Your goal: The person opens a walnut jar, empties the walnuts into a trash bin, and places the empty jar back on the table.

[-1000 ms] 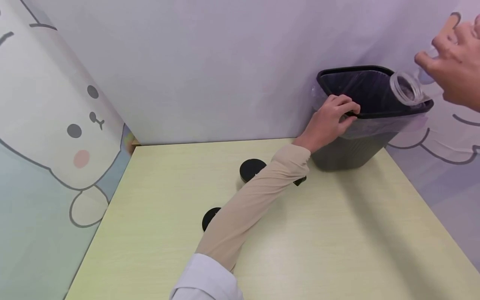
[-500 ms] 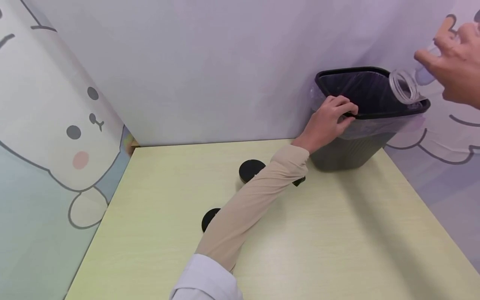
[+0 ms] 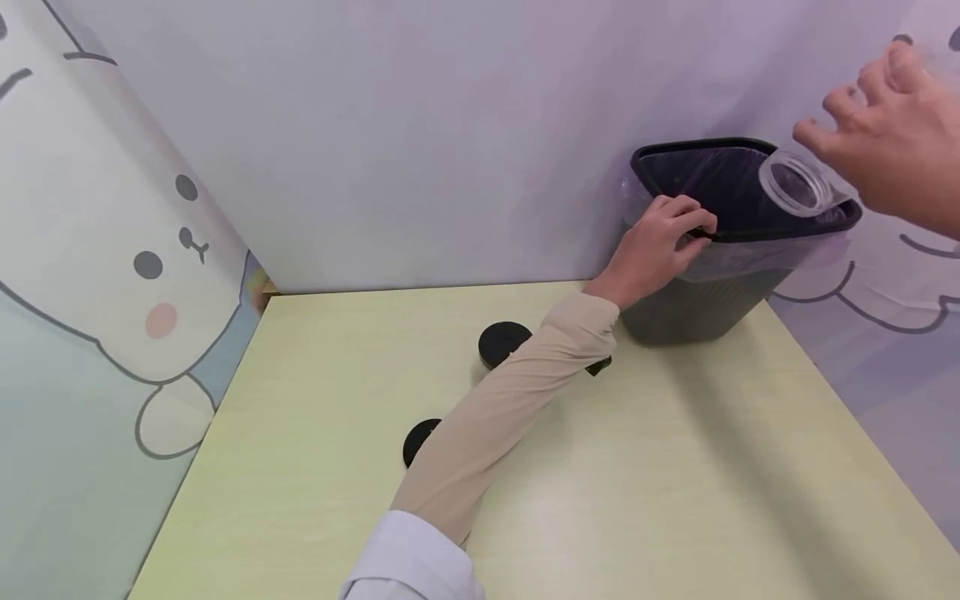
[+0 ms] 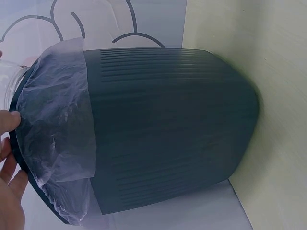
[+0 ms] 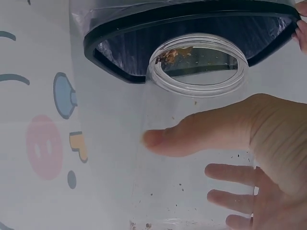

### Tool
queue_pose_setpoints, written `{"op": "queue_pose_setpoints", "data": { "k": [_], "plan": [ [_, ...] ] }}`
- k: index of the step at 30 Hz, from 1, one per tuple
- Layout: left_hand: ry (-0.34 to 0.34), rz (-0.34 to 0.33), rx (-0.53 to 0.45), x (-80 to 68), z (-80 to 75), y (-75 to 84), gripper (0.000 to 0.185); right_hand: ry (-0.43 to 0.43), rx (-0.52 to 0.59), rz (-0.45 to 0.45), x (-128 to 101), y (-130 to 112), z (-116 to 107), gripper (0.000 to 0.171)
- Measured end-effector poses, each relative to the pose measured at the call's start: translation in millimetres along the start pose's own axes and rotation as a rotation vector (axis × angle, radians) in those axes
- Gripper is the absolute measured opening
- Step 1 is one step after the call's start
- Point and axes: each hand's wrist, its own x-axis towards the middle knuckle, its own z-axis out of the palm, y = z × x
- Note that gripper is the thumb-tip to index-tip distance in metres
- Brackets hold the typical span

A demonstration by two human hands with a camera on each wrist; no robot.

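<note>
My left hand pinches the near rim of a dark trash bin, thumb outside and fingers over the edge. A thin see-through liner bag is folded down over that rim. In the right wrist view, my right hand grips a clear wide-mouthed jar, thumb across one side and fingers behind it. The jar is tipped, its lidless threaded mouth over the bin's opening. Brown crumbs lie just inside the mouth, and small dark specks cling to the jar's wall.
Two round black lids lie on the pale wooden table, both partly behind my left forearm. Beside the sleeve shows a small black object. The bin stands at the table's back right, close to the pale back wall.
My right hand and the tipped jar have shifted a little left and down over the bin. My left hand keeps its hold on the rim.
</note>
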Motion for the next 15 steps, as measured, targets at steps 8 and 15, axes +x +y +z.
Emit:
{"op": "queue_pose_setpoints", "data": {
  "k": [8, 15],
  "plan": [
    [0.005, 0.005, 0.015, 0.6, 0.6, 1.3, 0.019, -0.008, 0.015, -0.057, 1.7, -4.2, 1.4, 0.073],
    [0.001, 0.012, 0.021, 3.7, 1.0, 1.1, 0.019, -0.105, 0.071, 0.032, -0.7, 2.9, 3.5, 0.079]
  ]
}}
